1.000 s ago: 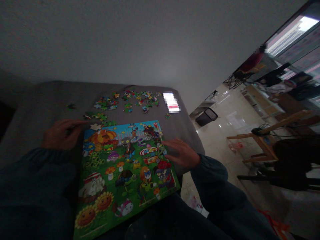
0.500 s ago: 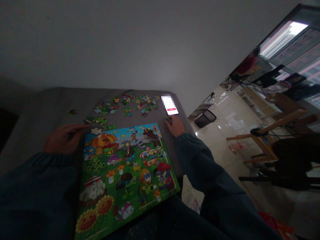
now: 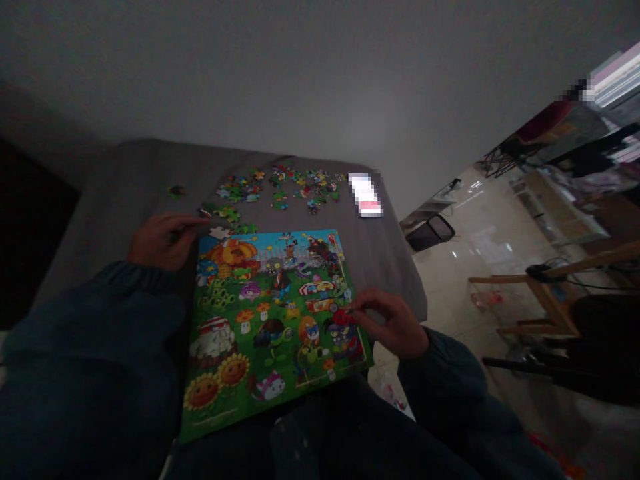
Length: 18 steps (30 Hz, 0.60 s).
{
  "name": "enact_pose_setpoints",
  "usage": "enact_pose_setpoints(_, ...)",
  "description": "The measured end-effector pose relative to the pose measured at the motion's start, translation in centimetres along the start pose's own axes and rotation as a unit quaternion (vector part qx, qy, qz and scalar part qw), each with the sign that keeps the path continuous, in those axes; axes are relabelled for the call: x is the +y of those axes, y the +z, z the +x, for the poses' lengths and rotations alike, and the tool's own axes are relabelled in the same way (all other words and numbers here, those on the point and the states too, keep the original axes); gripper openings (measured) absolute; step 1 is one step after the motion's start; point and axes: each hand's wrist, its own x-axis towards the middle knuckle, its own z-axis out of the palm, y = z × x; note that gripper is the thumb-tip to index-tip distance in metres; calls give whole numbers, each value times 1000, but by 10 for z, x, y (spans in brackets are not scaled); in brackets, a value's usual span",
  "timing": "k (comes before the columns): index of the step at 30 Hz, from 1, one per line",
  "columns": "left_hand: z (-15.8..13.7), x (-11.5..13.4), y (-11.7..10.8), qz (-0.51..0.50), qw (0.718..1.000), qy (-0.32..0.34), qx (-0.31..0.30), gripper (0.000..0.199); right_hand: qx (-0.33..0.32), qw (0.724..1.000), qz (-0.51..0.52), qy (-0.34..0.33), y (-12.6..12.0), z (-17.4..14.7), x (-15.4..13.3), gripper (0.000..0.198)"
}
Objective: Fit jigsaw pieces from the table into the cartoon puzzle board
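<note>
A cartoon jigsaw puzzle board (image 3: 270, 300) lies tilted toward my lap, its picture showing sunflowers, mushrooms and a zombie. My right hand (image 3: 395, 323) is over the board's right edge, thumb and forefinger pinched on a small puzzle piece (image 3: 351, 311) that is mostly hidden. Off the upper left corner, my left hand (image 3: 163, 240) has its fingers pressed together and pointing right. Whatever its fingertips hold is too dark to make out. A pale, face-down puzzle piece (image 3: 219, 233) rests by the board's top edge, near those fingertips. Loose puzzle pieces (image 3: 240, 189) lie scattered beyond the board.
The grey cloth surface (image 3: 395, 260) ends at a wall behind and drops off on the right. A lit phone (image 3: 365, 195) lies at its back right. On the floor stand a dark bin (image 3: 431, 232) and a wooden chair (image 3: 530, 300).
My right hand has moved from beside the phone down to the board's right edge with the puzzle piece. My left hand stays by the upper left corner. The whole view has shifted.
</note>
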Motion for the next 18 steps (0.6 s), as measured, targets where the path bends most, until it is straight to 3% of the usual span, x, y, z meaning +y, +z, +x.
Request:
enact_pose_setpoints(4, 0, 2, 0, -4, 1000, 7, 5, 29, -53, 998, -12, 37, 47, -34, -34, 5)
enact_pose_setpoints(8, -2, 5, -1, -7, 1000, 16, 17, 28, -51, 998, -13, 32, 79, -38, -34, 20)
enact_pose_setpoints(10, -2, 7, -3, -6, 1000, 21, 20, 27, -55, 998, -12, 19, 84, -38, -31, 25)
enact_pose_setpoints(18, -2, 6, -4, -4, 999, 34, 39, 28, -49, 997, -51, 3, 90, -39, -27, 12)
